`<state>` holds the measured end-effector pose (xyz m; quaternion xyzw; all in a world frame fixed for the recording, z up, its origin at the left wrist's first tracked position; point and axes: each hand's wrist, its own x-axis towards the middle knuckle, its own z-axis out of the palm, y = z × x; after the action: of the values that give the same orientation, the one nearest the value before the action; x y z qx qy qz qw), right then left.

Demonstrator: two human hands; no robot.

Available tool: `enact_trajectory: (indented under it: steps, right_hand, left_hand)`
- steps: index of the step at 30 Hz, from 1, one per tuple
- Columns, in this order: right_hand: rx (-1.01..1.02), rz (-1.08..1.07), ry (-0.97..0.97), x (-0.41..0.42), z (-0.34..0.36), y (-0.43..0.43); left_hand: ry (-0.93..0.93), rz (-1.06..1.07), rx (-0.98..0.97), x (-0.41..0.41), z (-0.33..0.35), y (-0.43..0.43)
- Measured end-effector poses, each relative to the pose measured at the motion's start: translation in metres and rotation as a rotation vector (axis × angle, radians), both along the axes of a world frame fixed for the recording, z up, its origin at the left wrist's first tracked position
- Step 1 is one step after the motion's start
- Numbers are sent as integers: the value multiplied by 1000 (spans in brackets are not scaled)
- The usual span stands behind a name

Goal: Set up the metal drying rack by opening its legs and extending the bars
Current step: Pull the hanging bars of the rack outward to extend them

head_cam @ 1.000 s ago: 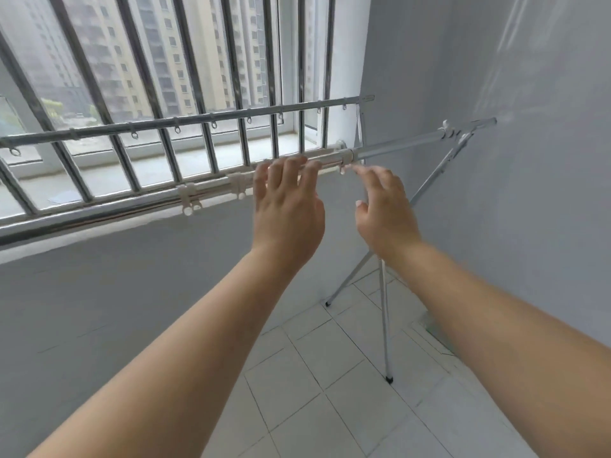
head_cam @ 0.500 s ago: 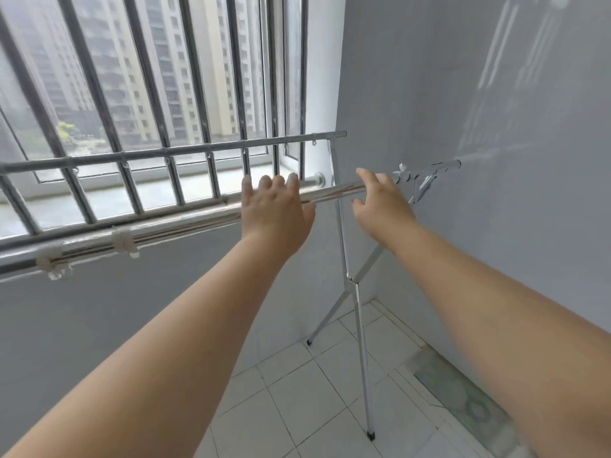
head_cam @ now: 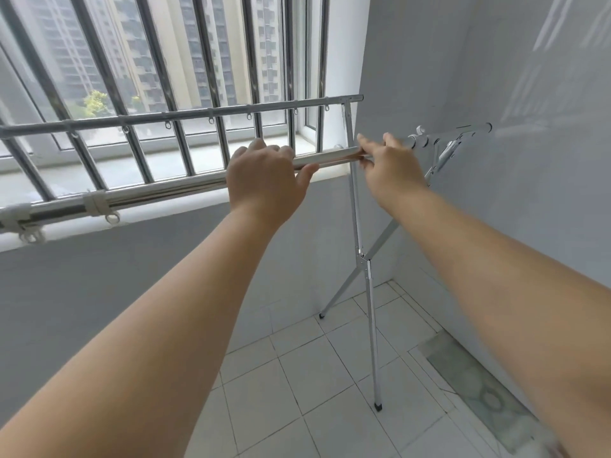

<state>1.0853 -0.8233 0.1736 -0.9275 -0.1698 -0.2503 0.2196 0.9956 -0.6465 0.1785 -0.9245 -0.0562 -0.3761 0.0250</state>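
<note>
**Both hands on near bar of drying rack**

Left hand wrapped over the near bar from above, fingers curled closed around it, thumb underneath. Right hand just beside it on the thinner tube section, fingers loosely closed on the tube; exact grip hard to tell, partly blurred. Drying rack stands on the tiled floor in the corner by the window and grey wall. Crossed legs spread, black foot caps touching tiles. Far bar runs parallel, small hanging rings under it. White clips on near bar toward left edge. No readable writing or brand visible.
</note>
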Motion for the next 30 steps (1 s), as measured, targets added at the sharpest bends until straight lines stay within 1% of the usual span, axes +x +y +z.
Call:
enact_trajectory:
  steps: [7, 13, 16, 18, 20, 22, 25, 30]
  right_hand:
    - [-29, -1, 41, 19, 1, 4]
    - [-32, -36, 32, 8, 4, 7]
    - [-64, -84, 18, -3, 9, 5]
    - [-111, -145, -9, -11, 10, 6]
    - [-110, -180, -9, -20, 11, 11]
    - [-60, -136, -29, -32, 13, 25]
    - [38, -2, -111, -55, 22, 56]
    - [183, 239, -211, -106, 42, 125]
  left_hand:
    - [10, 11, 26, 20, -4, 4]
    - [-3, 26, 36, 14, -3, 3]
    - [11, 4, 4, 5, -2, -2]
    - [27, -38, -40, -2, -1, -2]
    - [27, -108, -104, -8, 4, 0]
    - [2, -118, -129, -22, 11, 8]
    - [-44, -50, -157, -49, 24, 32]
    - [-79, 67, -186, -107, 33, 96]
